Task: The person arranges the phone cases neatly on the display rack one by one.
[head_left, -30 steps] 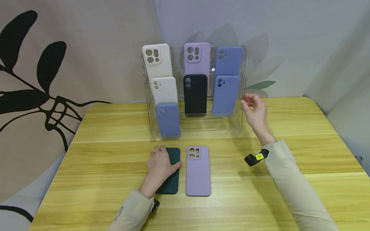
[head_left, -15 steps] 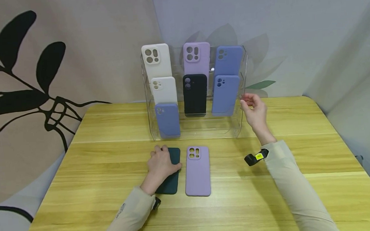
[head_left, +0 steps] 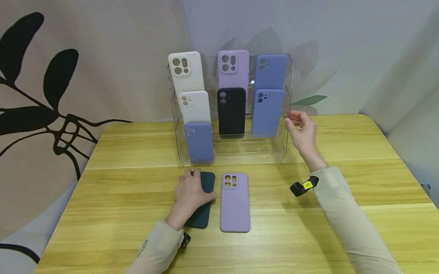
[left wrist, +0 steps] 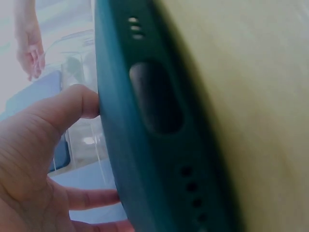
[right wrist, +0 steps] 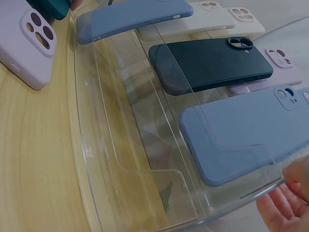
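Note:
My left hand [head_left: 189,194] spans the dark green phone case [head_left: 201,217] on the table and grips it by its edges. The left wrist view shows the thumb [left wrist: 79,104] and two fingers against the same case [left wrist: 145,145], whose end has a port slot and small holes. A lilac phone case [head_left: 234,211] lies flat to its right. My right hand [head_left: 303,134] is at the right side of the clear tiered stand [head_left: 249,157]. In the right wrist view its thumb and curled fingers [right wrist: 277,208] pinch the stand's side edge.
Phone cases lean in the stand: white [head_left: 187,80], small white [head_left: 196,107], blue at the lower left [head_left: 199,142], lilac [head_left: 240,75], black [head_left: 232,113], and two blue at right, upper [head_left: 274,73] and lower [head_left: 268,113]. A patterned cloth hangs behind the wooden table [head_left: 287,250].
The dark green case has shifted slightly away from me, toward the stand, with my left hand on it. My right hand and the stand have stayed put.

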`<state>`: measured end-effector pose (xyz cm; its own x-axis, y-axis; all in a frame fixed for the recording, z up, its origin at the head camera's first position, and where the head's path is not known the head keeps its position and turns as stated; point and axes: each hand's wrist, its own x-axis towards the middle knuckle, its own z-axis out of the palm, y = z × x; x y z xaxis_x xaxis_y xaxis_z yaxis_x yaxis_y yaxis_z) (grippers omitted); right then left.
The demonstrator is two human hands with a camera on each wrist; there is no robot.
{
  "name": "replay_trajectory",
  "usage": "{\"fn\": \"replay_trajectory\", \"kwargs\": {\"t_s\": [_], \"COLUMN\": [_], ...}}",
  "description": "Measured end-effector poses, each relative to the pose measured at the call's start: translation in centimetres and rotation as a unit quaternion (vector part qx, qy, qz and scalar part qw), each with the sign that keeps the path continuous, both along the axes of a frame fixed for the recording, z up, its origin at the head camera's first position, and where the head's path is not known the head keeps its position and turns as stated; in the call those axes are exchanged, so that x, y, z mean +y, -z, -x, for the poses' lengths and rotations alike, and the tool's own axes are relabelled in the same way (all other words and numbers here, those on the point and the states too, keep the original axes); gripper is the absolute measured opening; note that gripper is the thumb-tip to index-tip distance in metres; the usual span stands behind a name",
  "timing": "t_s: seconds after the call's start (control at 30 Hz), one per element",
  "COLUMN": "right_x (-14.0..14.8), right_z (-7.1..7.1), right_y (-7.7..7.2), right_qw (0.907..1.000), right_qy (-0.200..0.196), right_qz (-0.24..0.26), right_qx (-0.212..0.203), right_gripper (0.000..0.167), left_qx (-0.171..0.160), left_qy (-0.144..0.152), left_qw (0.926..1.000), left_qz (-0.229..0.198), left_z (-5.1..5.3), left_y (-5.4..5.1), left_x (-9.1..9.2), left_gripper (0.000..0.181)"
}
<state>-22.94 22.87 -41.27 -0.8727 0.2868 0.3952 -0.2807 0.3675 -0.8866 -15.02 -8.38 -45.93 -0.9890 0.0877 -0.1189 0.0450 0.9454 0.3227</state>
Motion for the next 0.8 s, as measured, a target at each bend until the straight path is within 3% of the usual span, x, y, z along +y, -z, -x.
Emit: {"fn": "replay_trajectory", "kwargs": {"t_s": [0.43, 0.8], "right_x": [0.0, 0.0], "right_z": [0.0, 0.1], "right_y": [0.0, 0.1], "right_qw": [1.0000, 0.9999], "right_qy": [0.004, -0.002], "right_qz": [-0.004, 0.006], "right_qx": [0.003, 0.012], "right_gripper": [0.021, 0.020], "left_qx": [0.068, 0.140], "left_qy": [0.003, 0.022], "left_qw": [0.9967, 0.9865], "left_qz": [-0.043, -0.081], "left_z": [-0.1, 0.3], "left_y": [-1.8, -3.4], "left_x": [0.9, 2.0], "left_gripper": [0.083, 0.083]}}
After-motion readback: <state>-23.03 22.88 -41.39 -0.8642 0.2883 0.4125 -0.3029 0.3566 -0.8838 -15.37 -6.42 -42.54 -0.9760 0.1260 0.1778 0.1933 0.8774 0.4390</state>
